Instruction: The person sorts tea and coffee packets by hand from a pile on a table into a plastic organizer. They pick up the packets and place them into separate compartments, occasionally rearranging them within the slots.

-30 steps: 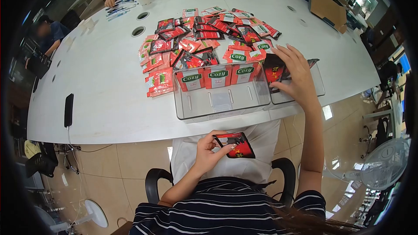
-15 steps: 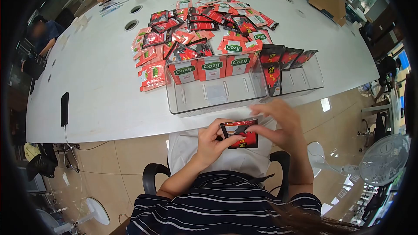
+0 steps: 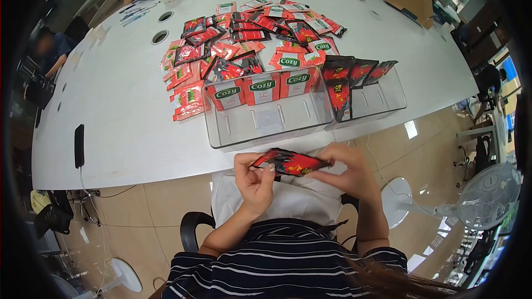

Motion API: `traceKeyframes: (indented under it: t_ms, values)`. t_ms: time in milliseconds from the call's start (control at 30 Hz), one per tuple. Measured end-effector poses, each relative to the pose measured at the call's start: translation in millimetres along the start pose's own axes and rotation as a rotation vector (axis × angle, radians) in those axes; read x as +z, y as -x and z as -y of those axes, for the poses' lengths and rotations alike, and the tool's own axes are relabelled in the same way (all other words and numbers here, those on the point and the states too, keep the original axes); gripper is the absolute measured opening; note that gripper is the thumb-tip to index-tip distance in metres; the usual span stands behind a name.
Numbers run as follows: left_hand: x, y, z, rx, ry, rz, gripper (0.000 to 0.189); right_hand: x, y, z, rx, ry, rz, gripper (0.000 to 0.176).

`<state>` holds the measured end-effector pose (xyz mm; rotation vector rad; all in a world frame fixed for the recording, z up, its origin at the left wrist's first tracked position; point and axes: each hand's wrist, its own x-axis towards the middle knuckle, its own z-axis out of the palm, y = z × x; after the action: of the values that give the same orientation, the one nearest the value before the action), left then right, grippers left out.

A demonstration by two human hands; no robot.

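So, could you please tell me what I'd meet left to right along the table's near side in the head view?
Slim black device, loose red packets, clear bin with Cozy packets, second clear bin with black-and-red packets.

Heaped packets (image 3: 250, 36) lie behind the left bin (image 3: 235, 127)

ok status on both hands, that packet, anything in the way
Left hand, right hand: both holding one glossy red-and-black packet. Packet on near side of larger clear rectangular plastic bin. Nothing seen blocking.

Navy white-striped top (image 3: 288, 263), probably white trousers (image 3: 302, 202)
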<state>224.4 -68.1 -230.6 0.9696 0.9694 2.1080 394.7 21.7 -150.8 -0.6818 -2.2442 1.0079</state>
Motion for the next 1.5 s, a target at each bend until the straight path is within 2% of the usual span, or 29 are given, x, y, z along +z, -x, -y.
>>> traceKeyframes:
  t_ms: [67, 100, 167, 267, 300, 400, 500, 533, 600, 700, 800, 900, 1000, 1100, 1200, 1300, 1400, 1500]
  values:
    - [12, -1, -9, -0.105, 0.141, -0.057, 0.031, -6, 2, -2, 0.062, -0.15, -0.137, 0.018]
    - [9, 0, -7, -0.159, 0.142, 0.034, 0.029, -8, 2, 0, 0.103, -0.253, -0.201, 0.012]
    - [-2, 0, -2, -0.261, 0.145, 0.217, 0.024, -11, 2, 0, 0.113, -0.27, -0.253, 0.01]
    - [-4, -6, -3, -0.078, -0.301, 0.414, 0.025, -14, 2, -1, 0.115, -0.316, -0.381, 0.008]
    - [5, -12, -12, -0.006, -0.298, 0.378, 0.02, -15, 2, -2, 0.114, -0.335, -0.431, 0.008]
    - [-8, -19, -14, 0.414, -0.533, 0.322, 0.019, -36, -5, 0, 0.032, -0.231, -0.683, 0.007]
    - [-24, -18, -18, 0.627, -0.867, 0.226, 0.019, -64, -24, -14, -0.166, 0.136, -0.828, 0.004]
    - [-28, -20, -17, 0.718, -0.972, 0.206, 0.02, -72, -32, -17, -0.166, 0.171, -0.807, 0.004]
    - [-32, -24, -15, 0.743, -1.147, 0.15, 0.024, -83, -47, -21, -0.169, 0.236, -0.766, 0.005]
    - [-37, -33, -4, 0.753, -1.271, 0.08, 0.031, -87, -62, -28, -0.014, 0.336, -0.438, 0.005]
    - [-38, -35, 5, 0.773, -1.317, 0.047, 0.035, -77, -70, -43, -0.122, 0.457, -0.202, 0.011]
    - [-38, -35, 7, 0.779, -1.321, 0.033, 0.035, -71, -71, -38, -0.132, 0.534, -0.202, 0.021]
    - [-38, -35, 8, 0.78, -1.315, 0.029, 0.036, -76, -69, -29, 0.039, 0.586, -0.042, 0.038]
    - [-38, -35, 8, 0.784, -1.314, 0.03, 0.036, -79, -76, -23, 0.052, 0.62, 0.066, 0.056]
    - [-38, -35, 8, 0.788, -1.314, 0.028, 0.036, -78, -82, -22, -0.027, 0.737, 0.118, 0.064]
    - [-37, -35, 8, 0.79, -1.316, 0.026, 0.036, -69, -83, -24, -0.017, 0.771, 0.108, 0.068]
    - [-38, -35, 7, 0.79, -1.313, 0.028, 0.036, -67, -79, -19, 0.008, 0.789, 0.06, 0.063]
    - [-37, -34, 8, 0.762, -1.318, 0.011, 0.035, -71, -75, -25, -0.075, 0.886, 0.072, 0.057]
